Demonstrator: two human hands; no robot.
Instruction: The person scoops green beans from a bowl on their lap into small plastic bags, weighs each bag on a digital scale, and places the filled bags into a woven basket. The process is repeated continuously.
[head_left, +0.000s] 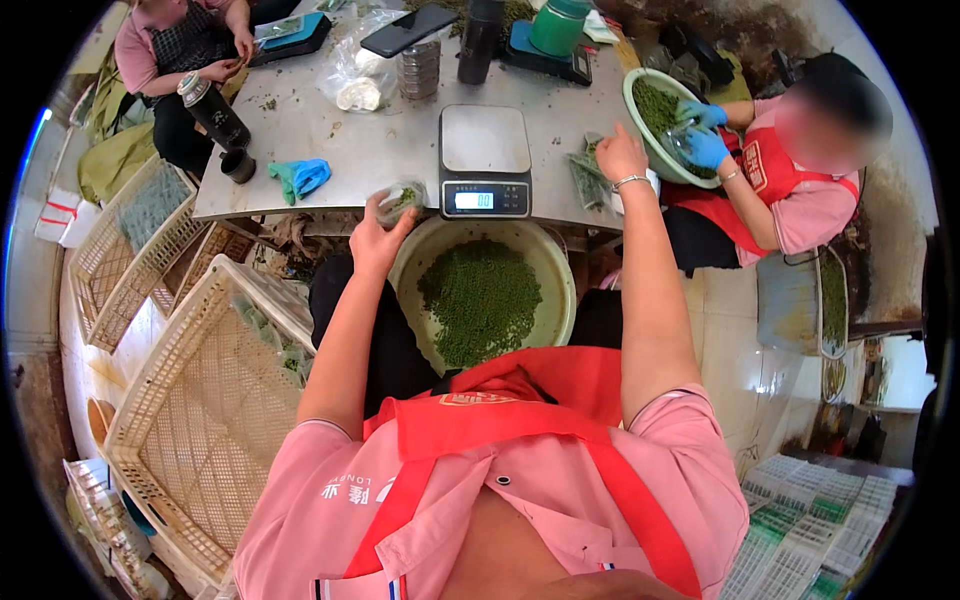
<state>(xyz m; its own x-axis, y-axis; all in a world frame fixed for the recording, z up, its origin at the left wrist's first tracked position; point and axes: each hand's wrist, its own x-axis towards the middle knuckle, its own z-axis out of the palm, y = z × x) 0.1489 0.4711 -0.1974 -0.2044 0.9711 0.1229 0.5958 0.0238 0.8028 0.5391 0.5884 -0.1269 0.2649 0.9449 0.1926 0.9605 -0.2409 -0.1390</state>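
Observation:
My left hand (379, 236) holds a clear plastic bag (401, 202) with some small green grains in it, just over the table's near edge. My right hand (624, 156) is at the right side of the table, beside clear packets (589, 184) with green contents. Whether its fingers grip one of them cannot be made out. Between my hands stands a digital scale (485, 161) with a bare metal pan and a lit display. Below it, between my legs, a pale round basin (561, 300) holds a heap of green peppercorn-like grains (480, 300).
A blue-green glove (300, 178), a thermos flask (214, 112) and its cup (238, 165) lie left on the metal table (390, 150). Plastic crates (195, 420) stand at my left. At right, a gloved co-worker (780, 172) handles grains in a basin (637, 112). Another person (180, 52) sits far left.

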